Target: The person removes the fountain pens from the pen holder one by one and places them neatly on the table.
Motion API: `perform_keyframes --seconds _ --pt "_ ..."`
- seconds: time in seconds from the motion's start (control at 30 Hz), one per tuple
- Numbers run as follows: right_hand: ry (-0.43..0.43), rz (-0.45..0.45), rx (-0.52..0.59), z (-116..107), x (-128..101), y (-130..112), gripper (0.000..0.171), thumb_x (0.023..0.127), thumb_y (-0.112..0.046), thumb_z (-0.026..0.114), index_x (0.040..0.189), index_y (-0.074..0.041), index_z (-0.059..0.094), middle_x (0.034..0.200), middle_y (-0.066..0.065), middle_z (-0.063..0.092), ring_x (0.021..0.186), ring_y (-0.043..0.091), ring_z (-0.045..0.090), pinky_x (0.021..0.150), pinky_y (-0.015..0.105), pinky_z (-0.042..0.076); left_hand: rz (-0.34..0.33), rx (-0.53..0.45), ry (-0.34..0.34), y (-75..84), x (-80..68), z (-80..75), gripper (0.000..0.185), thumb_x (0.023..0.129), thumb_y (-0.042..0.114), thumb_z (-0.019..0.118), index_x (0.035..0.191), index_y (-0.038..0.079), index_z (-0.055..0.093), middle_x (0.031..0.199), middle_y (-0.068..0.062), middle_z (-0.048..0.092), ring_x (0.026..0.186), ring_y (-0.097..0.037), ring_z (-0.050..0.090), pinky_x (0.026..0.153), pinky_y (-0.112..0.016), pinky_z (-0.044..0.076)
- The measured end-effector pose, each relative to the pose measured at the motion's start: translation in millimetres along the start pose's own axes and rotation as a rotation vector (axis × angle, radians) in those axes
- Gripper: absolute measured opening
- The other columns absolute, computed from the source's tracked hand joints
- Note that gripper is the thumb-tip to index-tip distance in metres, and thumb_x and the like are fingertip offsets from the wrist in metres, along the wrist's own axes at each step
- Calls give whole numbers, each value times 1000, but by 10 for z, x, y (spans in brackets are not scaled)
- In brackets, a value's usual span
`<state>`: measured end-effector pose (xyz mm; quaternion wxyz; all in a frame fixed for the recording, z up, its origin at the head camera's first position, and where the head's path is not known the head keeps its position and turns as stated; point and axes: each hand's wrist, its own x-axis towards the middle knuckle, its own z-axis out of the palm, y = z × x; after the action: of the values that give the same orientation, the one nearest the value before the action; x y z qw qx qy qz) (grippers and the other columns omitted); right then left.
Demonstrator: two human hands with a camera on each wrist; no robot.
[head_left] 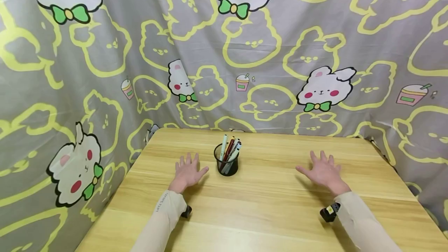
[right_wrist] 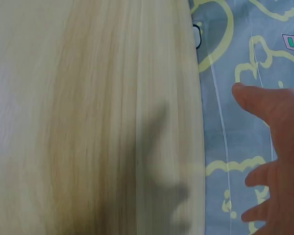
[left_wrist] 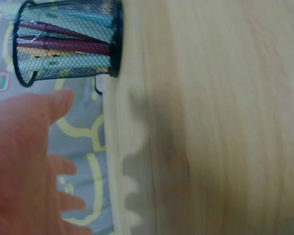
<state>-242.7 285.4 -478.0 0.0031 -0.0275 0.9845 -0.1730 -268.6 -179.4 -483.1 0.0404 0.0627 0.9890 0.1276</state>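
A black mesh pen holder [head_left: 228, 166] with several pens [head_left: 229, 149] in it stands upright on the wooden table, between the two hands and closer to the left one. My left hand [head_left: 188, 172] hovers to the left of the holder, fingers spread and holding nothing. In the left wrist view its thumb points toward the mesh holder [left_wrist: 68, 41], with a gap between them. Farther right, my right hand [head_left: 323, 171] is also spread and holds nothing. Its shadow falls on the wood in the right wrist view, where the hand [right_wrist: 284, 161] is apart from the tabletop.
The light wooden table [head_left: 252, 213] reaches back to a grey curtain [head_left: 259, 49] with cartoon animals, which also hangs along the left and right sides. A black wrist device [head_left: 329, 212] sits at the right cuff, and another [head_left: 186, 212] at the left.
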Motion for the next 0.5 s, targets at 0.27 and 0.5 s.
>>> perform_keyframes --seconds 0.27,0.5 --pt "17 -156 225 91 144 -135 87 89 -46 62 142 12 25 141 40 22 127 56 22 99 65 23 164 -296 46 88 69 -13 89 86 45 65 148 -2 20 151 -25 18 137 -44 15 109 -55 13" --pt "-1 -233 435 162 214 -405 69 91 -34 63 138 8 36 136 31 40 119 47 43 92 56 40 186 -547 15 228 125 4 97 80 36 76 150 6 18 151 -18 24 136 -37 23 105 -55 24"
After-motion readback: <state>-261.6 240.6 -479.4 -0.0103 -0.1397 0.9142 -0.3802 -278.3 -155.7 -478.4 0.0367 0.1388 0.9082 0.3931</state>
